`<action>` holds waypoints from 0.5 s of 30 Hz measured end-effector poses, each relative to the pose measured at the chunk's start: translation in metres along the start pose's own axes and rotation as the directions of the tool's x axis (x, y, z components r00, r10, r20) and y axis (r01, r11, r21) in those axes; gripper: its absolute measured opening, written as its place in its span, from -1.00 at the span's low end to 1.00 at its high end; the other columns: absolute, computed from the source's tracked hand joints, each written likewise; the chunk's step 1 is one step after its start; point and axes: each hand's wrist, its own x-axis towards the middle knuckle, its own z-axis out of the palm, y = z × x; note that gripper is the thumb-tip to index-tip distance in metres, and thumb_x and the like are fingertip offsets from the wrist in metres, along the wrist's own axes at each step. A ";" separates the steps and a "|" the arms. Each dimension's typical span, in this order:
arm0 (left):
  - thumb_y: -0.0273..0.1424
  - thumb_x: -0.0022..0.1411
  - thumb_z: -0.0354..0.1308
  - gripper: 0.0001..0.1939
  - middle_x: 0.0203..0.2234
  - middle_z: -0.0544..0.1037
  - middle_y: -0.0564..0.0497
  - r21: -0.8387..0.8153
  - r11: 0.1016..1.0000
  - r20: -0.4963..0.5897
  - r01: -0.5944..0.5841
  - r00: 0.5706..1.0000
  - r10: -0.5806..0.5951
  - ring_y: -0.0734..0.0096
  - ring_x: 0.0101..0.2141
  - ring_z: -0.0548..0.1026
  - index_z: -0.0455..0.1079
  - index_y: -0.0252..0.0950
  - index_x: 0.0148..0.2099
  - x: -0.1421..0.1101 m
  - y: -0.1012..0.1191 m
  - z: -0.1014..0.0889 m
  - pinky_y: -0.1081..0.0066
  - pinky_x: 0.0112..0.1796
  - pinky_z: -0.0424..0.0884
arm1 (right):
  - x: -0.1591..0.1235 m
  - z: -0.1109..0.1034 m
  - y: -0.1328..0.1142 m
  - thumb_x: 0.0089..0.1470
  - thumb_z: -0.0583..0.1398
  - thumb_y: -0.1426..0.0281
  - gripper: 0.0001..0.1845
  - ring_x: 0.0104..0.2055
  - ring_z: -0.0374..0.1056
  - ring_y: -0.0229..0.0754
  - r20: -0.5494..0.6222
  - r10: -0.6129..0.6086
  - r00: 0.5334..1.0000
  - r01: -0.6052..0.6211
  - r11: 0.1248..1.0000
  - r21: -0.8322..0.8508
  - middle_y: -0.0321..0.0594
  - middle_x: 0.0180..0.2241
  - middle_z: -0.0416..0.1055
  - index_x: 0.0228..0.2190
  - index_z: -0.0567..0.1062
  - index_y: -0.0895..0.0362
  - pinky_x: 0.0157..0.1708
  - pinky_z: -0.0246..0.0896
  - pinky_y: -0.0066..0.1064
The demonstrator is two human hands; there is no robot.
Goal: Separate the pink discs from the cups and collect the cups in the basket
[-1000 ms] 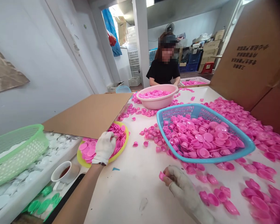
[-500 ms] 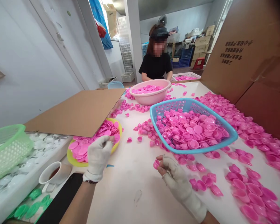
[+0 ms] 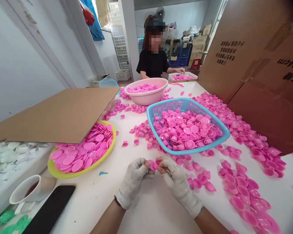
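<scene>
Both my hands wear whitish gloves with bare fingertips and meet over the white table. My left hand (image 3: 134,180) is closed, pinching a small round pink toy saucer (image 3: 151,165) at its edge. Closed too, my right hand (image 3: 177,180) grips a small pink toy cup (image 3: 157,163), partly covered by its fingers. Cup and saucer are side by side and look to be touching. A yellow basin (image 3: 113,143) full of flat pink saucers stands to the left. Beyond my right hand is a blue basket (image 3: 185,152) heaped with pink toy cups and some saucers.
Loose pink cups (image 3: 239,191) spread along the right, beside a tall cardboard box (image 3: 266,120). A cardboard sheet (image 3: 53,113) overhangs the yellow basin. At left are a mug (image 3: 45,188) and a phone (image 3: 51,208). A co-worker (image 3: 153,61) sits behind a pink basin (image 3: 146,97).
My left hand has moved right from the yellow basin to my right hand, bringing a saucer beside the cup. The view has shifted right. The co-worker's arm now reaches to a white crate.
</scene>
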 end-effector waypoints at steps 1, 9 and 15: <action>-0.24 0.04 0.26 -0.73 -0.54 0.46 0.04 -0.031 0.999 -0.008 0.007 1.000 -0.008 0.49 -0.49 0.46 0.32 -0.34 -0.42 0.000 -0.001 0.000 0.43 -0.38 0.47 | 0.000 0.001 0.000 0.08 0.06 0.54 -0.88 -0.09 0.34 -0.12 -0.001 0.024 1.000 -0.024 1.000 0.009 -0.14 -0.18 0.42 -0.37 0.35 0.09 -0.14 0.29 -0.27; -0.24 0.08 0.24 -0.73 -0.54 0.46 0.03 0.013 1.000 -0.040 0.011 0.999 -0.011 0.43 -0.47 0.49 0.32 -0.34 -0.42 -0.003 -0.004 -0.002 0.38 -0.36 0.49 | -0.002 0.005 -0.003 0.10 0.04 0.54 -0.86 -0.03 0.33 -0.13 -0.048 0.021 0.999 -0.021 1.000 0.000 -0.14 -0.15 0.40 -0.35 0.35 0.08 -0.10 0.32 -0.26; -0.20 0.09 0.22 -0.70 -0.57 0.51 -0.01 0.049 0.999 -0.001 0.013 1.000 -0.013 0.44 -0.51 0.48 0.30 -0.33 -0.44 -0.008 -0.005 0.001 0.39 -0.37 0.47 | -0.003 0.006 0.005 -0.03 -0.01 0.68 -0.57 -0.01 0.34 -0.12 0.014 -0.161 0.987 0.161 0.979 -0.127 -0.12 -0.10 0.41 -0.20 0.40 0.06 -0.04 0.33 -0.22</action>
